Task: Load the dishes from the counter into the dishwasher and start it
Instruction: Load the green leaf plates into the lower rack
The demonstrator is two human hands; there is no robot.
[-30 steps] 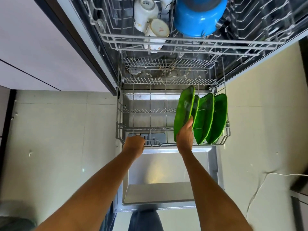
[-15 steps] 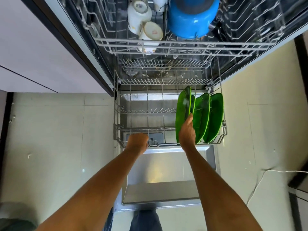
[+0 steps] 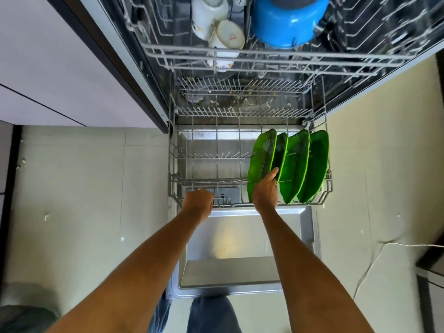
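Note:
The dishwasher stands open with its lower wire rack [image 3: 206,181] pulled out over the open door [image 3: 240,239]. Several green leaf-shaped plates stand on edge at the rack's right end. My right hand [image 3: 265,191] grips the leftmost green plate [image 3: 262,159] at its near edge, the plate almost upright beside the others [image 3: 310,164]. My left hand [image 3: 198,203] curls over the front rail of the lower rack at its left. The upper rack [image 3: 264,56] holds white cups [image 3: 216,25] and a blue pot [image 3: 286,22].
White cabinet fronts [image 3: 48,68] run along the left. Pale floor tiles [image 3: 84,200] lie on both sides of the door. A white cable [image 3: 374,255] trails across the floor at right, near a dark cabinet edge [image 3: 432,260]. My legs show below the door.
The leftmost green plate has tipped from leaning left to nearly upright against the other plates. My left hand stays on the rack's front rail.

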